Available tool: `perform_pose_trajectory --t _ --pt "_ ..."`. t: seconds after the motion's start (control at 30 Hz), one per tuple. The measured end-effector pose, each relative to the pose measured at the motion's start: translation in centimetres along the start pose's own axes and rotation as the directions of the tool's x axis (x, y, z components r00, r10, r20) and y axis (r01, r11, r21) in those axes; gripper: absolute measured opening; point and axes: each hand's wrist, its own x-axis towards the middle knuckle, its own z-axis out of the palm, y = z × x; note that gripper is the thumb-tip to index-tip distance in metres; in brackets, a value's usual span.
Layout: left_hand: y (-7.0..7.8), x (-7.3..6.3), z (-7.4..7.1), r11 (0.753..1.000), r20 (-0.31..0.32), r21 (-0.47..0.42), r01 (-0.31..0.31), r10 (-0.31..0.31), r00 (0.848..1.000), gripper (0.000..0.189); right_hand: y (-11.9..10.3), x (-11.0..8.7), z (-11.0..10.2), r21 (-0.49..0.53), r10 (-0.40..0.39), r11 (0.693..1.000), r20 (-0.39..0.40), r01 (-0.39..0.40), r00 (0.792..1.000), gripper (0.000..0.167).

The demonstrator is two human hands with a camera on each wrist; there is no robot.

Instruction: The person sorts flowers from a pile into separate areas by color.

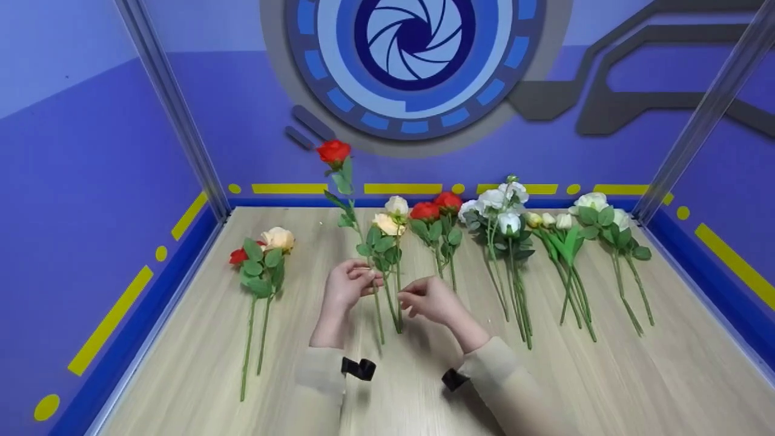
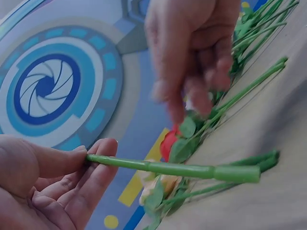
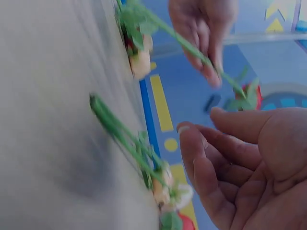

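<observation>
My left hand [image 1: 348, 287] pinches the green stem of a red rose [image 1: 334, 154] between thumb and fingers. The rose stands raised and tilted slightly left, its bloom in front of the back wall. In the left wrist view the cut end of the stem [image 2: 192, 170] points past the fingertips. My right hand [image 1: 433, 301] hovers just right of a pair of cream flowers [image 1: 389, 225] lying on the table. Its fingers are loosely bent, and in the right wrist view a gap shows between thumb and forefinger, with nothing held there.
On the wooden table [image 1: 200, 369], a red and a cream rose [image 1: 278, 240] lie at left. Rightward of the hands come two red roses [image 1: 448, 202], white flowers [image 1: 491, 200], pale tulips [image 1: 563, 221] and white roses [image 1: 591, 202]. Blue-purple panels enclose the back and sides.
</observation>
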Motion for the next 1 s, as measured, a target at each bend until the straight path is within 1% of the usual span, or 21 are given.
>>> perform_pose_trajectory --t 0.07,0.13,0.2,0.3,0.37,0.43,0.5,0.57,0.63,0.7,0.77,0.83,0.9,0.97,1.0 --pt "-0.1 -0.1 0.7 1.0 0.024 0.007 -0.002 0.002 1.0 0.029 -0.4 -0.1 0.8 0.034 -0.005 0.999 0.047 0.004 0.999 0.022" --pt "-0.2 -0.2 1.3 1.0 0.038 0.022 -0.004 0.003 0.999 0.027 -0.7 -0.3 1.4 0.056 -0.011 0.998 0.065 0.008 0.998 0.021" --pt "-0.2 -0.3 1.8 0.999 0.043 0.036 -0.004 0.002 0.999 0.026 -0.9 -0.4 1.8 0.069 -0.015 0.998 0.058 0.011 0.998 0.018" --pt "-0.1 -0.4 2.3 0.999 0.045 0.047 -0.007 0.004 0.999 0.026 -1.0 -0.5 2.1 0.081 -0.033 0.996 0.028 0.031 0.999 0.012" --pt "-0.1 -0.4 2.4 0.999 0.049 0.054 -0.003 0.0 0.999 0.027 -1.1 -0.6 2.0 0.086 -0.039 0.996 0.02 0.037 0.999 0.01" --pt "-0.1 -0.5 2.3 0.997 0.059 0.074 -0.007 0.002 0.998 0.027 -1.2 -0.7 1.8 0.102 -0.039 0.994 0.031 0.036 0.999 0.009" --pt "-0.1 -0.5 2.1 0.994 0.067 0.108 -0.012 0.005 0.998 0.027 -1.3 -0.8 1.4 0.115 -0.037 0.993 0.045 0.032 0.998 0.008" --pt "0.0 -0.4 1.6 0.986 0.055 0.164 -0.023 0.014 0.998 0.025 -1.3 -0.9 0.8 0.103 -0.025 0.994 0.048 0.02 0.999 0.01" --pt "0.0 -0.2 0.9 0.973 0.015 0.23 -0.019 0.016 1.0 0.024 -1.2 -1.0 0.1 0.102 -0.003 0.995 0.044 -0.001 0.999 0.012" --pt "-0.1 0.0 -0.2 0.954 -0.047 0.299 -0.005 0.02 0.999 0.023 -1.0 -1.2 -0.7 0.081 0.032 0.996 0.03 -0.034 0.999 0.014" --pt "-0.3 0.1 -1.4 0.932 -0.121 0.363 0.009 0.037 0.992 0.022 -0.8 -1.2 -1.4 0.066 0.067 0.996 0.024 -0.068 0.997 0.014" --pt "-0.4 0.2 -2.9 0.906 -0.198 0.423 0.027 0.063 0.978 0.022 -0.6 -1.2 -2.2 0.054 0.099 0.994 0.013 -0.099 0.995 0.014" --pt "-0.6 0.2 -4.3 0.884 -0.267 0.466 0.046 0.091 0.96 0.022 -0.4 -1.1 -2.9 0.019 0.135 0.991 0.004 -0.135 0.991 0.016" --pt "-0.8 0.2 -5.7 0.861 -0.321 0.501 0.082 0.097 0.942 0.025 -0.1 -1.0 -3.5 -0.009 0.159 0.987 -0.012 -0.159 0.987 0.019" --pt "-0.8 0.2 -6.4 0.849 -0.344 0.516 0.115 0.082 0.935 0.027 0.1 -1.0 -3.9 -0.029 0.172 0.985 -0.022 -0.172 0.985 0.021"
